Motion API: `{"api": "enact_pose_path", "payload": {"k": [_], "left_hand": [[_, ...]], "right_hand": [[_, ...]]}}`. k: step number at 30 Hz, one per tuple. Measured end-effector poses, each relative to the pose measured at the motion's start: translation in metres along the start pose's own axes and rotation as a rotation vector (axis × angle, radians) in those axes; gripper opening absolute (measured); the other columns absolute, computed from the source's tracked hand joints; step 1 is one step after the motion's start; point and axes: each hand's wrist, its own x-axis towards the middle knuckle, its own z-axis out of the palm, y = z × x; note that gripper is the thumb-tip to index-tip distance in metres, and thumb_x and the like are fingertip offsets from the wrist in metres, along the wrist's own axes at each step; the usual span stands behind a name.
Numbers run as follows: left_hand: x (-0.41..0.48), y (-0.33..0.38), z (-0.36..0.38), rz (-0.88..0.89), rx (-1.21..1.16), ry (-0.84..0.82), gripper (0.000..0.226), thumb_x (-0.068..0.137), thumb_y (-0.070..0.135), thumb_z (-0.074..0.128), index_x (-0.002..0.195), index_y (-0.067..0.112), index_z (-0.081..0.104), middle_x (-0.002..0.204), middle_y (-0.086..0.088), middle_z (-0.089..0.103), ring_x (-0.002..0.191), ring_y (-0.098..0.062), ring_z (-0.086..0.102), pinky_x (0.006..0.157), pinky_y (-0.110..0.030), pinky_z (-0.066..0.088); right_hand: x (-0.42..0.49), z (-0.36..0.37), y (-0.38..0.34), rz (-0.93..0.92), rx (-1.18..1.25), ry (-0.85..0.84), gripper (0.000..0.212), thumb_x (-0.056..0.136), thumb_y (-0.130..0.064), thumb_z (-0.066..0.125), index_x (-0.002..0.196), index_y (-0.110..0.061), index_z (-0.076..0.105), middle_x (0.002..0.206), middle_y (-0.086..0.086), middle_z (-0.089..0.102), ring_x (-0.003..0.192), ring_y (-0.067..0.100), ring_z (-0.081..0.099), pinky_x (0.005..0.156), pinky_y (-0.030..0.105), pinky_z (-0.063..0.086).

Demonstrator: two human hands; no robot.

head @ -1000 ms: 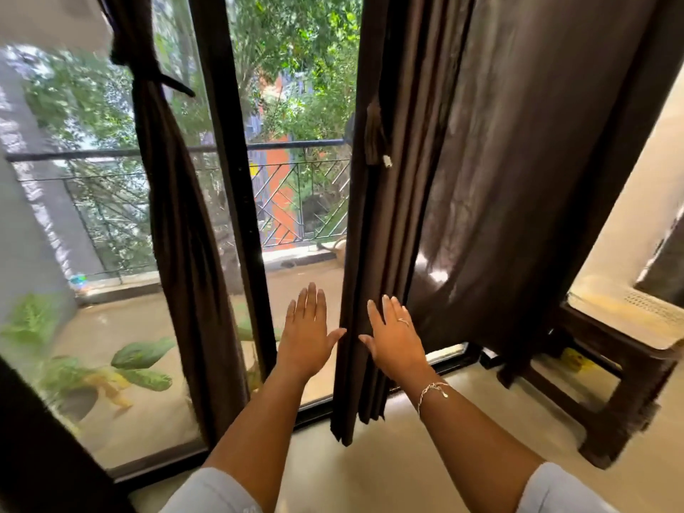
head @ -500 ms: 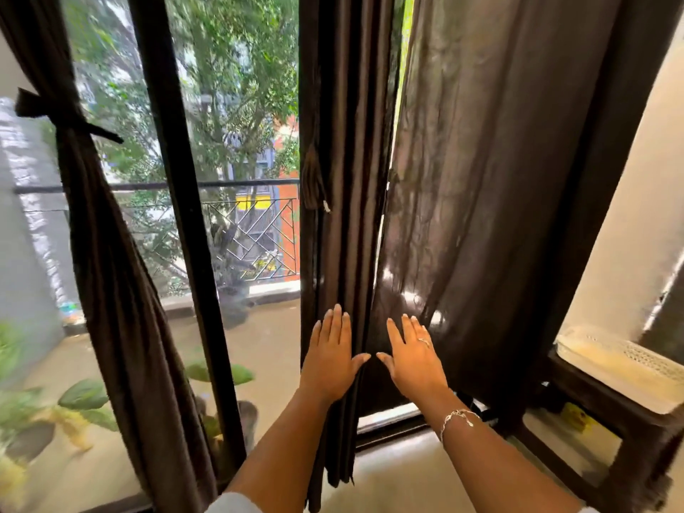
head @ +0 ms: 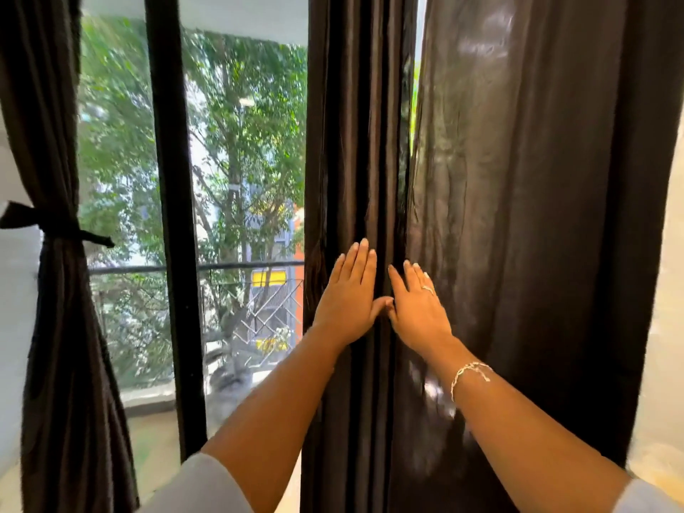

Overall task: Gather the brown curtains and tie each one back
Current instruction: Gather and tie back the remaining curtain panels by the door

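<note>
Fingers (head: pixel 358 262) of the left hand (head: pixel 348 301) are extended, flat and held together, gripping nothing; the palm faces the folded middle curtain (head: pixel 355 142) and appears to press against its pleats. Fingers (head: pixel 412 277) of the right hand (head: pixel 418 312) are likewise extended and slightly spread, with nothing held. This hand lies at the gap where the middle curtain meets the wide right curtain (head: pixel 536 216). The two thumbs touch, or very nearly touch, between the hands.

Right hand detail: a ring (head: pixel 427 289) sits on one finger, and a silver bracelet (head: pixel 469 373) circles the wrist. Both forearms are bare, with pale sleeves (head: pixel 200 486) visible at the lower edge of the view.

Curtain positions:
- Left curtain (head: pixel 63 327): gathered into a narrow bundle and cinched by a dark tie-back (head: pixel 55 225) at the left edge of the view.
- Middle curtain: hangs in tight vertical folds, untied, directly ahead of the hands.
- Right curtain: hangs spread out and loose, untied, covering the right part of the window.

A dark window frame (head: pixel 172 235) stands upright between the left and middle curtains. Through the glass, green trees (head: pixel 240 142) and a balcony railing (head: pixel 207 268) are visible, blurred.
</note>
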Motion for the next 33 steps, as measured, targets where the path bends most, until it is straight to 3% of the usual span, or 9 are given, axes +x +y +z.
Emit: {"api": "enact_pose_path", "payload": {"k": [7, 13, 21, 25, 29, 33], "left_hand": [[0.127, -0.062, -0.067, -0.033, 0.002, 0.302, 0.065, 0.097, 0.039, 0.033, 0.147, 0.004, 0.008, 0.156, -0.015, -0.004, 0.145, -0.025, -0.005, 0.116, -0.033, -0.006], [0.193, -0.098, -0.104, 0.039, 0.052, 0.489, 0.055, 0.098, 0.024, 0.032, 0.146, 0.004, 0.013, 0.156, -0.015, 0.001, 0.145, -0.027, -0.001, 0.117, -0.034, -0.001], [0.238, -0.118, -0.122, -0.004, 0.108, 0.530, 0.056, 0.088, 0.012, 0.045, 0.141, 0.008, 0.029, 0.156, -0.019, -0.003, 0.145, -0.030, -0.003, 0.117, -0.036, 0.000], [0.261, -0.128, -0.119, -0.077, 0.063, 0.496, 0.049, 0.096, 0.019, 0.039, 0.144, 0.015, 0.027, 0.156, -0.016, -0.007, 0.145, -0.028, -0.006, 0.118, -0.036, -0.001], [0.283, -0.139, -0.131, -0.183, -0.159, 0.604, 0.050, 0.097, 0.020, 0.038, 0.144, 0.008, 0.026, 0.155, -0.013, 0.016, 0.142, -0.029, 0.016, 0.116, -0.041, 0.018], [0.282, -0.174, -0.144, -0.153, -0.106, 0.641, 0.042, 0.082, 0.008, 0.056, 0.123, 0.007, 0.051, 0.140, -0.013, 0.040, 0.118, -0.035, 0.049, 0.090, -0.044, 0.045]], "right_hand": [[0.127, -0.079, -0.005, -0.090, -0.038, 0.317, 0.060, 0.098, -0.037, 0.038, 0.148, -0.011, 0.017, 0.155, 0.018, 0.015, 0.145, 0.030, 0.010, 0.119, 0.038, 0.008], [0.206, -0.134, -0.026, -0.185, -0.080, 0.512, 0.058, 0.098, -0.033, 0.039, 0.147, -0.009, 0.019, 0.152, 0.020, 0.021, 0.143, 0.031, 0.015, 0.118, 0.038, 0.008], [0.271, -0.165, -0.046, -0.231, 0.093, 0.644, 0.057, 0.096, -0.028, 0.045, 0.146, -0.009, 0.023, 0.149, 0.018, 0.028, 0.142, 0.030, 0.019, 0.117, 0.038, 0.019], [0.296, -0.167, -0.046, -0.256, 0.181, 0.660, 0.061, 0.095, -0.028, 0.048, 0.147, -0.010, 0.021, 0.151, 0.016, 0.024, 0.143, 0.028, 0.016, 0.115, 0.037, 0.020], [0.318, -0.173, -0.044, -0.303, 0.228, 0.702, 0.064, 0.094, -0.030, 0.049, 0.147, -0.009, 0.018, 0.152, 0.014, 0.023, 0.143, 0.026, 0.017, 0.114, 0.034, 0.021], [0.339, -0.183, -0.049, -0.341, 0.344, 0.776, 0.065, 0.093, -0.031, 0.051, 0.146, -0.007, 0.021, 0.148, 0.011, 0.030, 0.138, 0.025, 0.026, 0.110, 0.033, 0.027]]}}
